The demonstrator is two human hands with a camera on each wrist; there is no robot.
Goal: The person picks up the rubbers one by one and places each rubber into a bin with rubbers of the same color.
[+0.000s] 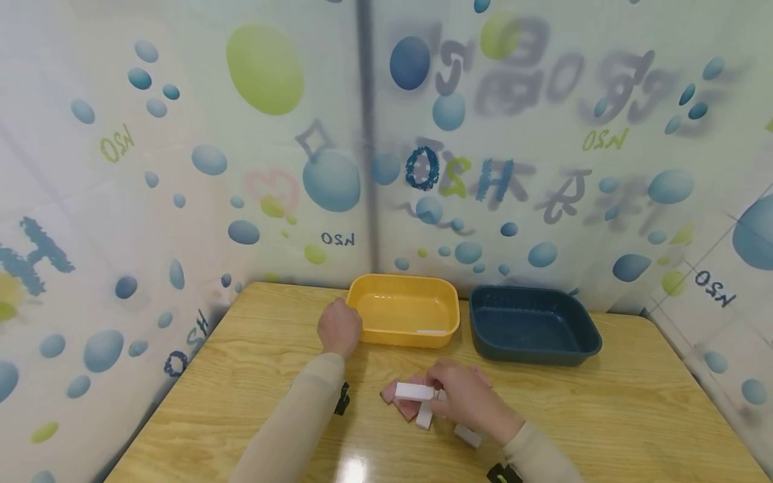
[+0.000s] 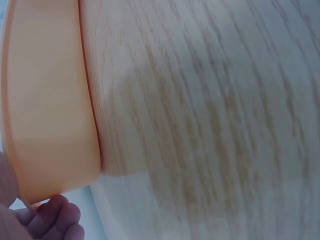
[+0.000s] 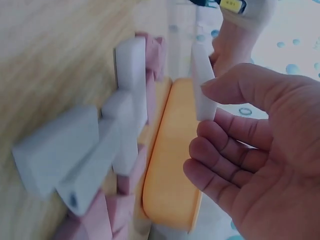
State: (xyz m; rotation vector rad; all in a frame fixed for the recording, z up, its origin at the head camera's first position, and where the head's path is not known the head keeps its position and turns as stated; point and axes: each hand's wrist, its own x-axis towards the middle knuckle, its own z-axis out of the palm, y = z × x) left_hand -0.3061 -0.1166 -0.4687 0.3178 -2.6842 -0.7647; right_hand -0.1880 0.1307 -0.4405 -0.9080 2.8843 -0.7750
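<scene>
My left hand holds the left end of the yellow plastic bin. In the left wrist view its fingers curl at the bin's rim. Over a small pile on the table, my right hand pinches a white block between thumb and finger. The other fingers of that hand are loosely bent. Beneath it lie several white blocks mixed with pink blocks, some of them hidden by the hand. Inside the yellow bin a white piece shows near the front wall.
A dark blue bin stands to the right of the yellow one, close beside it. Both are at the back of the wooden table. A printed curtain with bubbles and letters hangs behind and along the sides.
</scene>
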